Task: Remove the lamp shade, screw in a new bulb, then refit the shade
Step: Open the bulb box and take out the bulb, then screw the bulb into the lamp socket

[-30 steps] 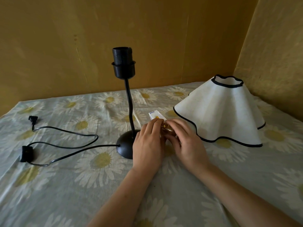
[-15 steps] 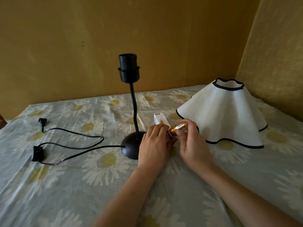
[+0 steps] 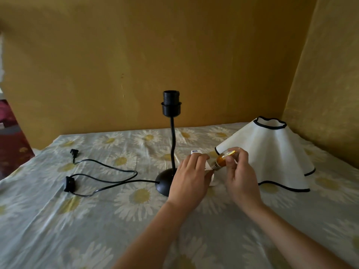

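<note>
While the lamp base stands upright at the centre of the daisy-print cloth, its socket is seen bare and empty at the top of the curved black stem. The lamp shade is set down on the cloth at the 3 o'clock side of the base, wide rim downward, well apart from the socket. The bulb, amber-tinted with a metal screw cap, is clamped between the thumb and fingers of the right hand; it is held tilted, cap pointing toward 8 o'clock, just in front of the near edge of the shade. The small white bulb box is gripped in the closed left hand, located just beside the base at its 4 o'clock side; the cap of the bulb lies at the open end of the box. The black power cord, with its inline switch and plug, is laid out in loops toward 9 o'clock of the base.
</note>
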`<state>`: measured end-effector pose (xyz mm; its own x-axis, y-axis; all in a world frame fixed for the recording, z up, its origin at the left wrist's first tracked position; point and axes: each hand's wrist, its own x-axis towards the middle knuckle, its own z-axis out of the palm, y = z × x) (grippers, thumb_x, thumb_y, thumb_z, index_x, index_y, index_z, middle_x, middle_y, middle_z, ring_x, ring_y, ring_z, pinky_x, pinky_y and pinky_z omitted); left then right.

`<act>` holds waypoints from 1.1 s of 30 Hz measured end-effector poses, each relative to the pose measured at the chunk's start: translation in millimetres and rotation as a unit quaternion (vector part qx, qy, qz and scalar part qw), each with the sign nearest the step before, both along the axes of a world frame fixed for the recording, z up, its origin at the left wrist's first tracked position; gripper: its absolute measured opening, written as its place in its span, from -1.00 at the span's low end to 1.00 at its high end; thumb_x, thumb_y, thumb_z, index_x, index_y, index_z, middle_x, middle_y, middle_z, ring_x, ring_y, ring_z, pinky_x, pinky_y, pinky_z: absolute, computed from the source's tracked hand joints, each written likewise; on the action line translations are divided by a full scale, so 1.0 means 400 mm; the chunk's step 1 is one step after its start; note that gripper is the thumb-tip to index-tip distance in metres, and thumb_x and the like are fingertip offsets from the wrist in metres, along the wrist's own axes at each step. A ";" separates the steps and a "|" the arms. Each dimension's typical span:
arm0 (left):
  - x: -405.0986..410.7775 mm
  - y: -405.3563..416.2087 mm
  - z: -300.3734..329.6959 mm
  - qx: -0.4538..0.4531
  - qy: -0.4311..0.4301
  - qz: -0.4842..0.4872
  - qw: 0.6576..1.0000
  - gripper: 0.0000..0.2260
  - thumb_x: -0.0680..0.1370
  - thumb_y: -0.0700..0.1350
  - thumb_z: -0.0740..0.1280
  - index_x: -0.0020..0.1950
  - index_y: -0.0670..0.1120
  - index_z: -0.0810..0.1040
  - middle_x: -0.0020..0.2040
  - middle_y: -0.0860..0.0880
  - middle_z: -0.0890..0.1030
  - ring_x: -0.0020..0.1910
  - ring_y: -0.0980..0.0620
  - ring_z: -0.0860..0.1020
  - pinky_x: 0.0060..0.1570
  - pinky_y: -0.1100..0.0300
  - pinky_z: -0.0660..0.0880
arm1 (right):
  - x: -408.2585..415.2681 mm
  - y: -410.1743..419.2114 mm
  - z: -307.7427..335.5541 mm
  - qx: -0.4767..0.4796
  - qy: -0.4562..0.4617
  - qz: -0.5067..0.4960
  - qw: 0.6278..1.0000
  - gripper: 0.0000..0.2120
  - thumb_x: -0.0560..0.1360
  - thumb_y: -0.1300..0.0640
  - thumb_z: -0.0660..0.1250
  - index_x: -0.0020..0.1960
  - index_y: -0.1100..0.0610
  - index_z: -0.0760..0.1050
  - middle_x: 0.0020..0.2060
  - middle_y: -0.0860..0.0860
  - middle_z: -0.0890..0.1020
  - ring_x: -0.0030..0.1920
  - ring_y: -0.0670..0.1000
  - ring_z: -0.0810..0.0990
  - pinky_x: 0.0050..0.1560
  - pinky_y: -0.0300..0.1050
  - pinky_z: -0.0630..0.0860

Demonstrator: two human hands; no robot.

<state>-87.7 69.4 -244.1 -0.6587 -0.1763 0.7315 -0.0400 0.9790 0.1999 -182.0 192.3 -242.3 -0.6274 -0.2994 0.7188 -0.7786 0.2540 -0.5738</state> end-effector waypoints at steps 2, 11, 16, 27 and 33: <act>0.010 0.002 0.021 -0.019 0.012 -0.004 1.000 -0.69 0.57 -0.09 0.43 0.26 -0.17 0.51 0.15 -0.08 0.57 0.12 -0.09 0.53 0.11 0.02 0.51 | 0.000 0.001 0.021 -0.009 -0.003 0.006 1.000 -0.74 0.68 -0.06 0.05 0.21 0.09 0.35 -0.11 -0.04 0.62 -0.16 0.16 0.66 -0.27 0.05 0.51; 0.058 0.009 0.135 -0.115 0.075 -0.009 0.990 -0.81 0.64 -0.10 0.31 0.20 -0.15 0.57 0.11 -0.06 0.58 0.05 -0.08 0.56 0.03 0.03 0.49 | 0.035 -0.014 0.142 -0.025 0.008 0.046 0.999 -0.89 0.67 -0.08 0.07 0.07 -0.07 0.30 -0.22 -0.34 0.59 -0.21 -0.20 0.60 -0.29 -0.34 0.36; 0.094 0.001 0.235 -0.137 0.143 0.033 0.980 -0.79 0.58 -0.09 0.34 0.15 -0.18 0.58 0.10 -0.08 0.59 0.00 -0.10 0.55 -0.04 0.00 0.45 | 0.055 -0.035 0.238 -0.032 0.019 0.086 0.996 -0.88 0.68 -0.08 0.08 0.06 -0.08 0.34 -0.15 -0.43 0.59 -0.18 -0.27 0.61 -0.25 -0.28 0.39; 0.110 -0.097 0.365 -0.102 0.186 0.102 0.972 -0.53 0.55 0.07 0.39 0.32 -0.23 0.47 0.26 -0.17 0.49 0.21 -0.16 0.46 0.20 -0.04 0.40 | 0.101 -0.090 0.382 -0.071 0.135 0.103 0.983 -0.74 0.67 0.01 0.15 0.26 0.13 0.42 -0.12 -0.22 0.59 -0.21 -0.04 0.64 -0.25 -0.07 0.54; 0.053 -0.131 0.386 0.168 0.137 0.103 0.971 -0.20 0.45 0.25 0.44 0.50 -0.18 0.28 0.38 -0.10 0.40 0.40 -0.10 0.29 0.41 -0.04 0.28 | 0.093 -0.110 0.415 -0.069 0.158 0.078 0.982 -0.70 0.68 0.02 0.17 0.32 0.15 0.42 -0.08 -0.14 0.55 -0.35 -0.23 0.52 -0.37 -0.39 0.39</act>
